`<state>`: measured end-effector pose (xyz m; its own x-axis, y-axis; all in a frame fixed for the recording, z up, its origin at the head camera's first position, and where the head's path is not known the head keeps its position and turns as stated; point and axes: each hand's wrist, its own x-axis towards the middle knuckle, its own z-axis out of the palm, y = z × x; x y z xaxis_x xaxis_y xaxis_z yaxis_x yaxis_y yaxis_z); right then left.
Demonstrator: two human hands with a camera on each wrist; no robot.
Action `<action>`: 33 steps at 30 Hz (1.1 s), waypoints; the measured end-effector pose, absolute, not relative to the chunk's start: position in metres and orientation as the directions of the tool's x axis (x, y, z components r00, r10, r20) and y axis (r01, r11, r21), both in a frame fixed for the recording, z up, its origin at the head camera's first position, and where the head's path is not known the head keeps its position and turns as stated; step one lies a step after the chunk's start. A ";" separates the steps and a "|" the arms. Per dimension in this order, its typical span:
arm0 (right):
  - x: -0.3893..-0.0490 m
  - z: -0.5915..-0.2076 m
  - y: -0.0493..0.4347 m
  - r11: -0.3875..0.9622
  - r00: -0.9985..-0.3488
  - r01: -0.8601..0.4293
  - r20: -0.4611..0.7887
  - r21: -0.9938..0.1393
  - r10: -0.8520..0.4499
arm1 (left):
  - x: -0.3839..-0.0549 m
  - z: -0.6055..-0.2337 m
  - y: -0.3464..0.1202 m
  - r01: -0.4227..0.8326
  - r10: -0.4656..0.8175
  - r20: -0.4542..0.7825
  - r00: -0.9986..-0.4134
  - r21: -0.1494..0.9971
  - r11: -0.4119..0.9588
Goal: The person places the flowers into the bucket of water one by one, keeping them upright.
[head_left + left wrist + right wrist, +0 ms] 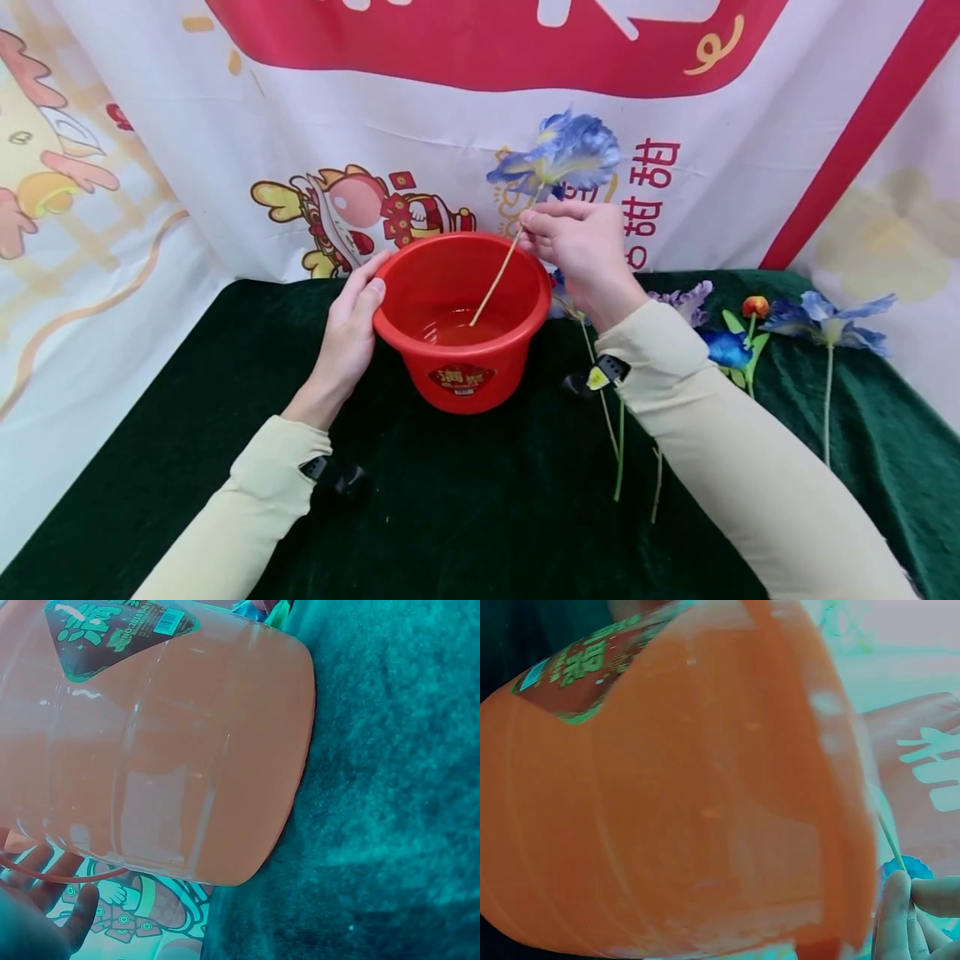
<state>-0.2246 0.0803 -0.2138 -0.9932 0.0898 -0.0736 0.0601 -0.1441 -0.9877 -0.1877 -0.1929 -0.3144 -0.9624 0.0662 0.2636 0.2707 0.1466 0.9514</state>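
Observation:
A red plastic bucket stands upright on the dark green cloth, a label on its front. My left hand holds the bucket's left side at the rim, its thumb near the lip; in the left wrist view its fingers lie beside the bucket's wall and thin handle. Above the right rim, my right hand pinches the stem of a blue artificial flower between thumb and fingers. The bloom is above the hand, and the stem slants down into the bucket, its lower end over the bottom.
On the right of the green cloth lie several artificial flowers: a purple one, a small orange one, a deep blue one and a pale blue one. A printed white backdrop hangs behind the bucket.

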 end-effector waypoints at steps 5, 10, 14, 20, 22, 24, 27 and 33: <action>-0.228 -0.220 0.063 -0.016 -0.997 -0.005 0.003 -1.000 0.082 | -0.188 -0.313 -0.192 0.264 0.023 0.263 -0.964 0.953 0.147; -0.229 -0.223 0.048 0.254 -0.991 -0.120 0.131 -0.960 0.027 | -0.187 -0.313 -0.192 0.266 0.000 0.269 -0.963 0.955 0.129; -0.230 -0.225 0.039 0.476 -0.973 -0.219 0.224 -0.852 -0.046 | -0.188 -0.313 -0.191 0.275 -0.005 0.278 -0.961 0.952 0.136; -0.234 -0.228 0.034 0.608 -0.959 -0.279 0.248 -0.743 -0.137 | -0.187 -0.314 -0.191 0.272 -0.015 0.276 -0.961 0.955 0.122; -0.236 -0.229 0.033 0.635 -0.959 -0.281 0.234 -0.719 -0.160 | -0.187 -0.314 -0.190 0.268 -0.021 0.272 -0.962 0.956 0.117; -0.237 -0.229 0.033 0.658 -0.960 -0.279 0.216 -0.699 -0.177 | -0.188 -0.314 -0.190 0.265 -0.025 0.270 -0.962 0.957 0.119; -0.238 -0.229 0.031 0.692 -0.959 -0.285 0.194 -0.663 -0.208 | -0.188 -0.314 -0.189 0.266 -0.038 0.272 -0.961 0.955 0.128; -0.238 -0.229 0.030 0.719 -0.946 -0.317 0.147 -0.618 -0.290 | -0.188 -0.315 -0.188 0.266 -0.063 0.278 -0.959 0.952 0.148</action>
<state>-0.2383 0.0295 -0.2294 -0.9456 -0.2900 0.1471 -0.3168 0.7192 -0.6185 -0.1879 -0.1876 -0.3151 -0.9585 -0.0634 0.2779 0.2664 0.1478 0.9525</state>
